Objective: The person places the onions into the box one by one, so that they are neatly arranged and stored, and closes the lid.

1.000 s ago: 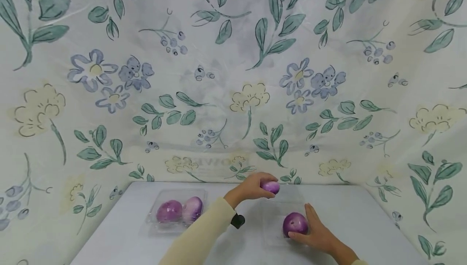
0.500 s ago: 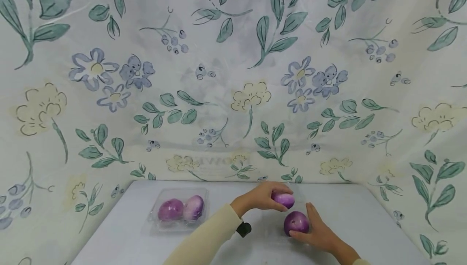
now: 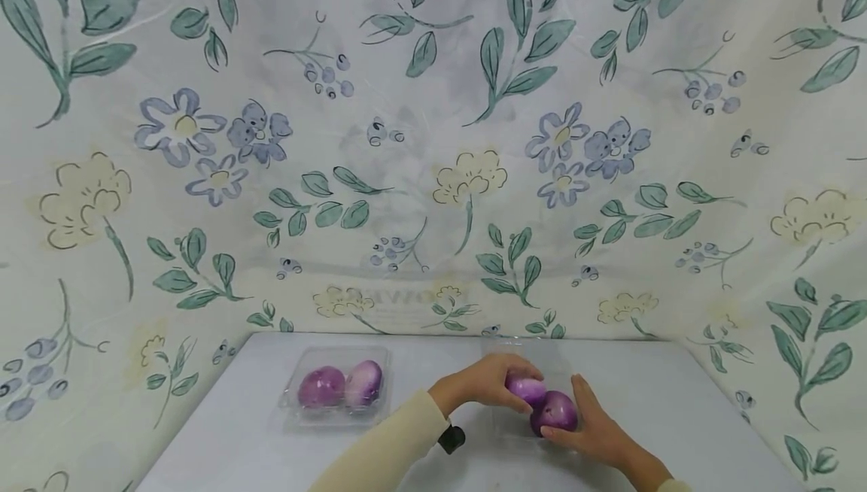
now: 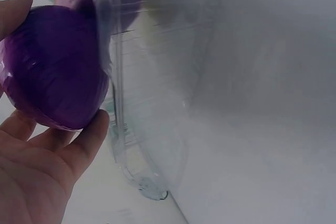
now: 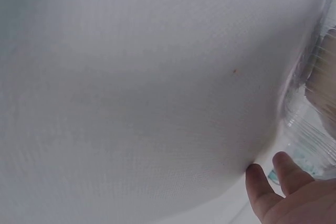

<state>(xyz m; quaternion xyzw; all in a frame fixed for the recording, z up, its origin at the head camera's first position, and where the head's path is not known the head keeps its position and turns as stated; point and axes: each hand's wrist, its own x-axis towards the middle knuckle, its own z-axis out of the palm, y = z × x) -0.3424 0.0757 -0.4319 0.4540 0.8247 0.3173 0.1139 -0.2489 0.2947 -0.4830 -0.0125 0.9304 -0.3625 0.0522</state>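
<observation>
My left hand holds a glossy red onion from above, its fingers round the far side and the thumb in front. In the left wrist view that onion sits between thumb and fingertips beside the clear plastic box. Touching it in the head view is a second red onion, at the near right of the box. My right hand rests around that onion's right side, thumb across its front, index finger extended behind. In the right wrist view its fingers lie fairly straight beside the box wall.
A second clear plastic box, with two red onions inside, stands at the left of the white table. A raised clear lid is behind my left hand. Floral cloth hangs along the back.
My left hand has brought its onion toward me and slightly right, from the far side of the box to beside the second onion. The right hand has stayed in place.
</observation>
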